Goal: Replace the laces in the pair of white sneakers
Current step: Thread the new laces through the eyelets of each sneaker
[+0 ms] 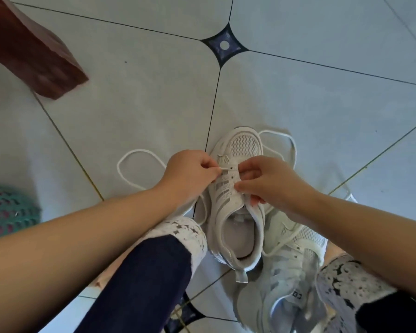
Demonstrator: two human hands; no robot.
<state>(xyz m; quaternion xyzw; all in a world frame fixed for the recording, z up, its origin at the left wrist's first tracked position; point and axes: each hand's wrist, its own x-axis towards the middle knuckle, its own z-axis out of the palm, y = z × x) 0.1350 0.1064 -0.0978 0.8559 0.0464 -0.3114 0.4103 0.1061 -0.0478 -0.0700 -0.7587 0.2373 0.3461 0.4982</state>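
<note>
White sneaker [235, 200] w/ grey stripes; white lace [130, 175].

A reddish-brown wooden block [31, 46] and teal woven basket [9, 209] sit on grey tiles [142, 97].

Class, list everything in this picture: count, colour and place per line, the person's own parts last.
striped white mesh sneaker: one, centre floor.
second white sneaker: one, lower right.
white cord lace: one, looping on floor beside striped sneaker.
reddish-brown wooden block: one, top left.
teal mesh item: one, left edge.
grey tiled floor: under everything.
navy trouser legs: two, bottom.
left hand: pinches lace tip.
right hand: grips striped sneaker.
</note>
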